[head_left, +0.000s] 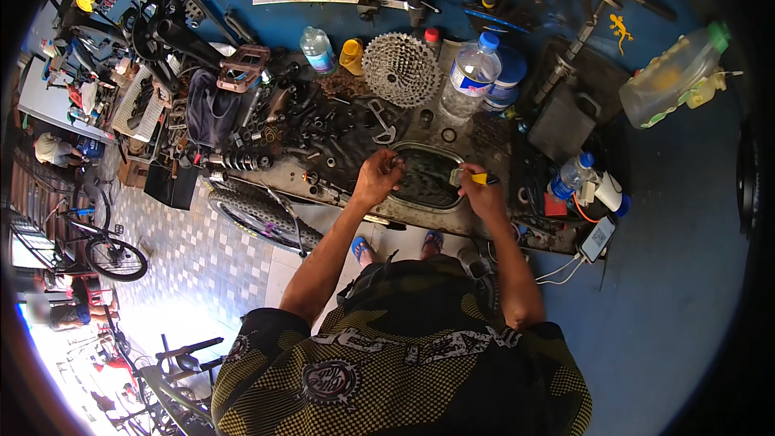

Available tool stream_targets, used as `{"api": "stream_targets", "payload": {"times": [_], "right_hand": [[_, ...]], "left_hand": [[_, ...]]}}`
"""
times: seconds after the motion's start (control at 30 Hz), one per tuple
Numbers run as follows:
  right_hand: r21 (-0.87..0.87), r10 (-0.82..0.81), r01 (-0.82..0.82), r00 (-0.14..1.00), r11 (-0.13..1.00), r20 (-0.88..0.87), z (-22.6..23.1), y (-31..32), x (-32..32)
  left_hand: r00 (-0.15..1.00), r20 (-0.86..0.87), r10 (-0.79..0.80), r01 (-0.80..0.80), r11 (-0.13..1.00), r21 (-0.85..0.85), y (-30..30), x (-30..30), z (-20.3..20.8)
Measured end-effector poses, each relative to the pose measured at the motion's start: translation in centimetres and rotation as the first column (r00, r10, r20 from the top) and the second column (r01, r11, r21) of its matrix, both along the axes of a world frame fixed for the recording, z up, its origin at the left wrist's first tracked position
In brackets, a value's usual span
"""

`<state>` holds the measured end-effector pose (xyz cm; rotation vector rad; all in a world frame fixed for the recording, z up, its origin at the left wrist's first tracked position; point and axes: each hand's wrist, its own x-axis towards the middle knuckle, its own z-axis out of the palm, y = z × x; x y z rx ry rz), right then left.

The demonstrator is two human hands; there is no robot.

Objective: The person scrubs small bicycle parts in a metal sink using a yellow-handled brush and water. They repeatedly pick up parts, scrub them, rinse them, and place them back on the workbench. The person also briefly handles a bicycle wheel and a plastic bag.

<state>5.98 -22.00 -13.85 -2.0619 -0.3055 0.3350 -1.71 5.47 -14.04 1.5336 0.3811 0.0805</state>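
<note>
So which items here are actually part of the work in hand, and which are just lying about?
In use:
- left hand pinching a small metal part
- right hand holding a yellow-handled brush
- dark wash tray beneath both

Lying about:
- cassette sprocket
- water bottle
- coil spring
- bike tyre
- phone on charge

Three water bottles [472, 73], one cassette [400, 69], two hands [378, 179].

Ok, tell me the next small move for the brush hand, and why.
Probably bring the yellow-handled brush in the right hand across to the small metal part pinched in the left hand. Both sit apart above the dark tray, so the bristles seem not to reach the part.
</note>
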Motion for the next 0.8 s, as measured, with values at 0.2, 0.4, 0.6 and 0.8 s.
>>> {"api": "stream_targets", "payload": {"times": [0.2, 0.4, 0.6, 0.8], "right_hand": [[-0.319, 0.131, 0.045, 0.850, 0.947, 0.509, 1.4, 0.0, -0.8], [0.155, 0.116, -0.121, 0.993, 0.981, 0.036, 5.9, 5.1, -1.5], [-0.089, 0.123, -0.093, 0.885, 0.992, 0.448, 2.8, 3.6, 0.9], [-0.003, 0.056, -0.061, 0.886, 0.998, 0.460, 3.4, 4.2, -0.6]], "left_hand": [[0.993, -0.048, -0.106, 0.116, 0.941, 0.319, -0.5, 0.6, -0.1], [0.988, 0.027, -0.151, 0.111, 0.827, 0.552, -1.6, 0.8, -0.7], [0.961, -0.169, -0.218, 0.271, 0.858, 0.436, -2.5, 0.7, 2.8], [0.979, 0.013, -0.204, 0.163, 0.818, 0.552, -2.4, 0.2, 0.9]]}}
